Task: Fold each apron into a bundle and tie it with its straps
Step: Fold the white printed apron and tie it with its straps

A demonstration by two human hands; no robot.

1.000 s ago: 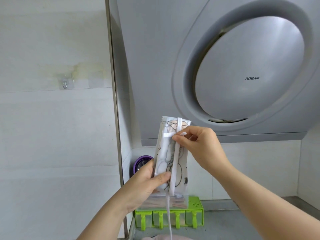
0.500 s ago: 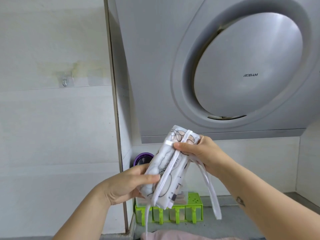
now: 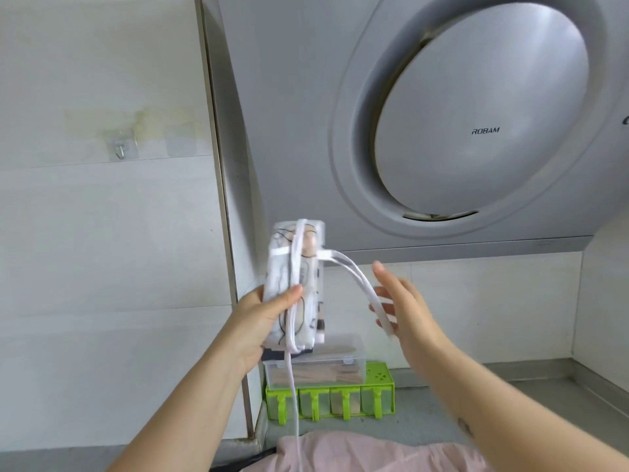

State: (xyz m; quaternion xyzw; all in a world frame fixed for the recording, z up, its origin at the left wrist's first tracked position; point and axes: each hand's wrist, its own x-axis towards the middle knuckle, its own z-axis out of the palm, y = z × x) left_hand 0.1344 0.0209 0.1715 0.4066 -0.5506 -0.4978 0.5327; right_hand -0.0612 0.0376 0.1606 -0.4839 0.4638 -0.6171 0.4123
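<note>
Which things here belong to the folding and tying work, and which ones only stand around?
In the job: apron bundle, white strap, left hand gripping the bundle, right hand by the strap.
Lying about: green mould, clear box of sticks, wall hook, range hood.

Right hand (image 3: pixel 405 301) motion-blurred, fingers of left hand (image 3: pixel 260 316) hidden behind apron bundle (image 3: pixel 296 284), pink cloth (image 3: pixel 374 453) cut off by bottom edge
</note>
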